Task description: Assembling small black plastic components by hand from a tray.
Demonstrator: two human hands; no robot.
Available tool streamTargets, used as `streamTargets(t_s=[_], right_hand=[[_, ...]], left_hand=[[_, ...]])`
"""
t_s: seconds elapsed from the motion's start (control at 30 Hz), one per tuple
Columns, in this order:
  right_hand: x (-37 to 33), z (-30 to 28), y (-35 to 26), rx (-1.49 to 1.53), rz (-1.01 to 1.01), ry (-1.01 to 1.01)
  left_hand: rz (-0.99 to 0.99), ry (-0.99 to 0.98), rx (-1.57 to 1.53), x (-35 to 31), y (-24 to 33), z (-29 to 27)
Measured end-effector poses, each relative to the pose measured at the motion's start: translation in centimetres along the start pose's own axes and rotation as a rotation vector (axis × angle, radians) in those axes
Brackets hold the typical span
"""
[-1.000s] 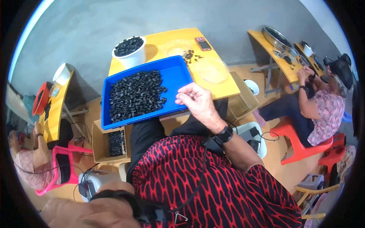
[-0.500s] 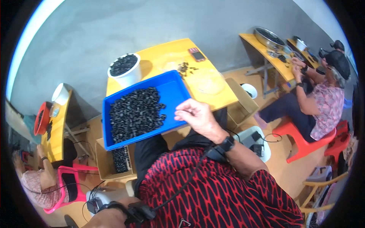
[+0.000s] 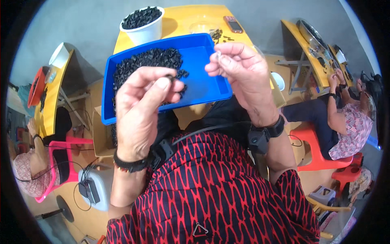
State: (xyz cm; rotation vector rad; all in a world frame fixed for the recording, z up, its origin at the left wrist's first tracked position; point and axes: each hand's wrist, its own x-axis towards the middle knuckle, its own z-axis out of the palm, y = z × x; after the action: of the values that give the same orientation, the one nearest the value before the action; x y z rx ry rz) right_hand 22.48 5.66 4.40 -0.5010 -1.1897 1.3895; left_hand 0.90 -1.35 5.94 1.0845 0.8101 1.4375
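Note:
My left hand (image 3: 142, 101) is closed over the near side of the blue tray (image 3: 203, 96), a small black piece (image 3: 170, 77) pinched between thumb and fingers. Above the tray's right end, my right hand (image 3: 245, 71) pinches a tiny clear, whitish piece (image 3: 218, 54); its exact kind is too small to make out. A heap of small black pieces (image 3: 142, 61) fills the tray's left part, with a few strays by my left fingertips. The tray leans from the table edge over my lap. Behind it a white bucket (image 3: 143, 33) is heaped with similar black pieces.
On the yellow table (image 3: 195, 14) lie a red-cased phone (image 3: 233, 24), a clear dish (image 3: 199, 27) and scattered small dark bits (image 3: 219, 36). A cardboard box (image 3: 103, 138) stands below the tray. Co-workers sit at tables left and right, one on a red stool (image 3: 308, 142).
My left hand has come up from the lower edge and now holds a black piece. My right hand has moved right and up within the picture. The view has shifted, moving the table upward.

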Motion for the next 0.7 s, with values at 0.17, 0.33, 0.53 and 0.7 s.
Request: streamTargets(t_s=[0.17,0.33,0.53,0.7], right_hand=[[0.5,1.1,1.1,0.037,0.018,0.013],[0.5,1.4,1.6,0.029,0.021,-0.054],[-0.3,1.3,1.6,0.154,0.072,-0.093],[-0.9,1.4,1.4,0.220,0.106,-0.101]], left_hand=[[-0.061,0.024,-0.046,1.0,-2.3,-0.5],[-0.095,0.039,-0.128,0.9,-2.7,-0.9],[-0.116,0.012,-0.116,0.6,-2.8,-0.4],[-0.113,-0.006,-0.150,0.4,-2.7,-0.6]])
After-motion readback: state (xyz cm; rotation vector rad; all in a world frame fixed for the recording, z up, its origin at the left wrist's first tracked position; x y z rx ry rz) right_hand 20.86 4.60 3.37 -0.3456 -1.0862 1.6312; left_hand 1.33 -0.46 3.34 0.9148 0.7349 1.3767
